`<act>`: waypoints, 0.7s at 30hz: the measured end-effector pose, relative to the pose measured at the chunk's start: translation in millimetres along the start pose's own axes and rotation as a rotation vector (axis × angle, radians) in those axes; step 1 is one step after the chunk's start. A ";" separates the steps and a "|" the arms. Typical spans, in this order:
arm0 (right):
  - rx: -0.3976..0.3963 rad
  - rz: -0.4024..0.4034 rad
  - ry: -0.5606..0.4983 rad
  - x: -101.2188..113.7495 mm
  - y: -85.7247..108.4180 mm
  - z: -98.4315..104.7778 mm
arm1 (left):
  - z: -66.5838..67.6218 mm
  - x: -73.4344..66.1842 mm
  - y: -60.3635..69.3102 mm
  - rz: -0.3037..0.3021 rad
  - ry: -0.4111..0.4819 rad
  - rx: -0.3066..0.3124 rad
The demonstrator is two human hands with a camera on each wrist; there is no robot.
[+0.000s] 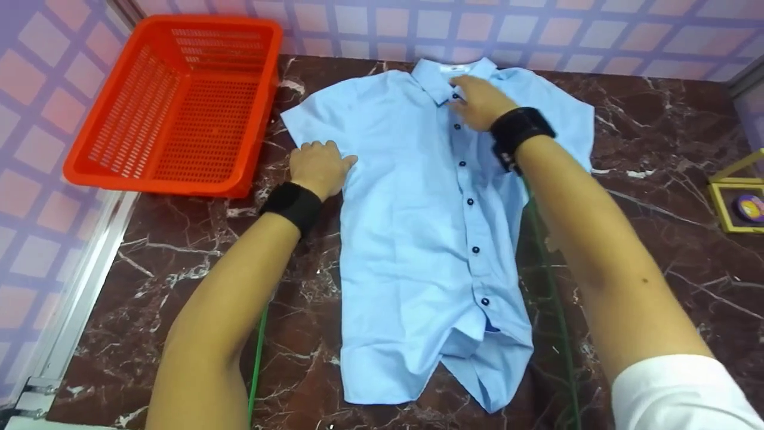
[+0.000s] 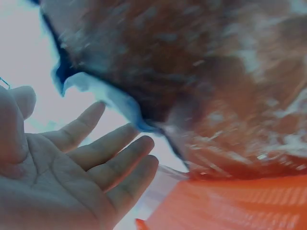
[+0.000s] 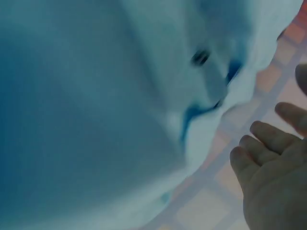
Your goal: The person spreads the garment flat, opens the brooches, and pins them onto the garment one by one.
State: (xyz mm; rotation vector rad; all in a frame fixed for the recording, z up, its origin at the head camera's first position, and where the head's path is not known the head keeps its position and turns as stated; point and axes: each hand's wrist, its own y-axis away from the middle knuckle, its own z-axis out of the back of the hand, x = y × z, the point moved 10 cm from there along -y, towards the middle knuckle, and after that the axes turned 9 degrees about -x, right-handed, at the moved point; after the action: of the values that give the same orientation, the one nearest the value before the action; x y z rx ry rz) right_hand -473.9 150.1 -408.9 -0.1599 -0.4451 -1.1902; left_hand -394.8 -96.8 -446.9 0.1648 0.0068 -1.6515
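Observation:
A light blue short-sleeved shirt with dark buttons lies front up on the dark marbled table, its collar at the far end and its hem bunched near me. My left hand is at the shirt's left edge, just below the sleeve. The left wrist view shows that hand's fingers extended beside the cloth's edge. Over the upper placket, close to the collar, is my right hand. Its fingers look fairly straight in the right wrist view, apart from the cloth, and hold nothing.
A red plastic basket stands at the back left, against the tiled wall. At the right edge sits a small yellow frame with a round purple item in it. Green lines run along the table.

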 end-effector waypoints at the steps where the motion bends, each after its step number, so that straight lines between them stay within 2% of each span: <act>1: -0.014 -0.015 0.003 -8.8 4.5 4.8 | 0.3 -1.9 -1.2 0.003 0.002 0.001; 6: -0.028 -0.090 0.080 -54.3 27.6 21.2 | -2.0 -23.0 -4.8 -0.026 0.004 -0.003; 10: 0.000 -0.195 0.123 -92.3 50.0 32.2 | -7.2 -46.4 -5.6 -0.091 0.031 0.013; 12: 0.024 -0.260 0.137 -110.7 62.3 33.1 | -11.8 -53.7 -5.0 -0.108 0.047 0.036; 16: 0.055 -0.338 0.156 -136.2 83.8 26.9 | -21.9 -53.0 -5.1 -0.086 0.063 0.091; 21: 0.102 -0.320 0.148 -145.8 98.7 11.9 | -24.4 -43.1 -7.1 -0.054 0.078 0.105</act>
State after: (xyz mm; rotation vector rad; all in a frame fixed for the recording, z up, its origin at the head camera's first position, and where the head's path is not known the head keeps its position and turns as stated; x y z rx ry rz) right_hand -429.3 316.4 -447.8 0.0910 -0.4099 -1.4779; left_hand -395.9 -50.9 -466.9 0.3111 -0.0159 -1.6992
